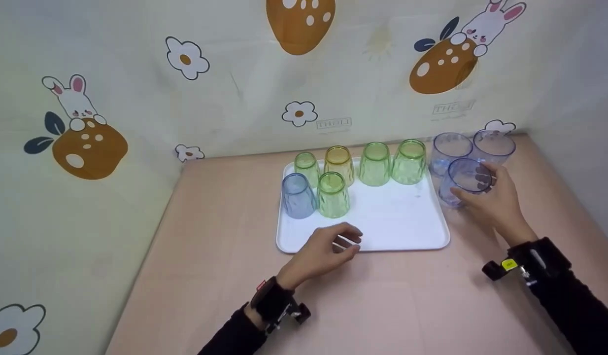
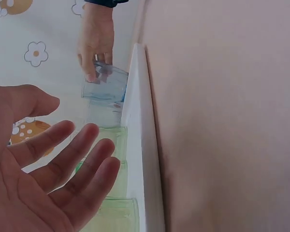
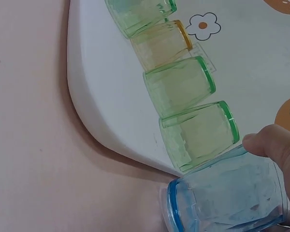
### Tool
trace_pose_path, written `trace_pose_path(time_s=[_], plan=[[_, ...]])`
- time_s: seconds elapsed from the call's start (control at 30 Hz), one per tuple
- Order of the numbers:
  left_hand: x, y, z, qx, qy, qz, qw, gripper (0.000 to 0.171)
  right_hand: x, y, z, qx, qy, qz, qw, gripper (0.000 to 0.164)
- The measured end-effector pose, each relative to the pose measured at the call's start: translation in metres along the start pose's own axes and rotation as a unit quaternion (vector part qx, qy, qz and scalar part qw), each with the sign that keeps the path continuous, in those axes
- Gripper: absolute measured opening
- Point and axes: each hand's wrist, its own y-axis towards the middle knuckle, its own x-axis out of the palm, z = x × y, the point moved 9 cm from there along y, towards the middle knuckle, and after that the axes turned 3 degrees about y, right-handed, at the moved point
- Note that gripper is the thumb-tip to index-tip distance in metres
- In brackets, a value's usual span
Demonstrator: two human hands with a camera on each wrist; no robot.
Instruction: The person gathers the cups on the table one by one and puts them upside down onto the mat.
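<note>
At the right side of the white tray point(image 1: 392, 222), my right hand point(image 1: 502, 204) grips a clear blue glass point(image 3: 227, 191) near its rim, thumb on one side and fingers on the other. The glass stands mouth up, its thick blue base low by the tray corner. My left hand point(image 1: 323, 254) hovers at the tray's front edge, fingers loosely bent with nothing in them. Nearest to it are an upside-down green glass point(image 1: 333, 197) and a blue glass point(image 1: 299, 197) on the tray.
Along the tray's back edge stand upside-down green glasses point(image 1: 375, 165) and a yellow glass point(image 1: 339, 165). Two more blue glasses, one at the back point(image 1: 452, 150) and one farther right point(image 1: 496, 148), stand mouth up behind the held one. A patterned wall covering point(image 1: 245, 113) rises behind the table.
</note>
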Motion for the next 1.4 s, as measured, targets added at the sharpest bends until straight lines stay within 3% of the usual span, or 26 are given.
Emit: trace_pose_path(time_s=[0.27, 0.4, 0.53, 0.77, 0.9, 1.03, 1.23, 1.4], plan=[[0.000, 0.001, -0.006, -0.011, -0.057, 0.002, 0.9983, 0.026, -0.005, -0.004, -0.005, 0.029, 0.067, 0.010, 0.997, 0.091], [-0.002, 0.002, -0.008, -0.018, -0.086, 0.005, 0.9961, 0.026, -0.006, -0.004, -0.009, 0.039, 0.189, 0.019, 0.981, 0.083], [-0.003, 0.002, -0.013, -0.044, -0.148, 0.008, 0.9879, 0.027, -0.005, -0.006, -0.016, 0.040, 0.314, 0.024, 0.948, 0.080], [-0.003, 0.004, -0.019, -0.083, -0.265, 0.019, 0.9606, 0.032, 0.001, -0.011, -0.035, 0.043, 0.428, 0.006, 0.903, 0.073], [-0.001, 0.006, -0.020, -0.096, -0.307, 0.020, 0.9467, 0.031, 0.005, -0.015, -0.049, 0.044, 0.515, -0.018, 0.856, 0.066], [0.002, 0.010, -0.018, -0.103, -0.338, 0.022, 0.9353, 0.033, 0.009, -0.020, -0.061, 0.036, 0.572, -0.037, 0.819, 0.054], [0.004, 0.018, -0.008, -0.093, -0.355, 0.027, 0.9298, 0.037, 0.019, -0.025, -0.073, 0.035, 0.617, -0.067, 0.783, 0.044], [0.005, 0.026, 0.000, -0.081, -0.369, 0.044, 0.9248, 0.040, 0.028, -0.031, -0.084, 0.024, 0.629, -0.099, 0.770, 0.053]])
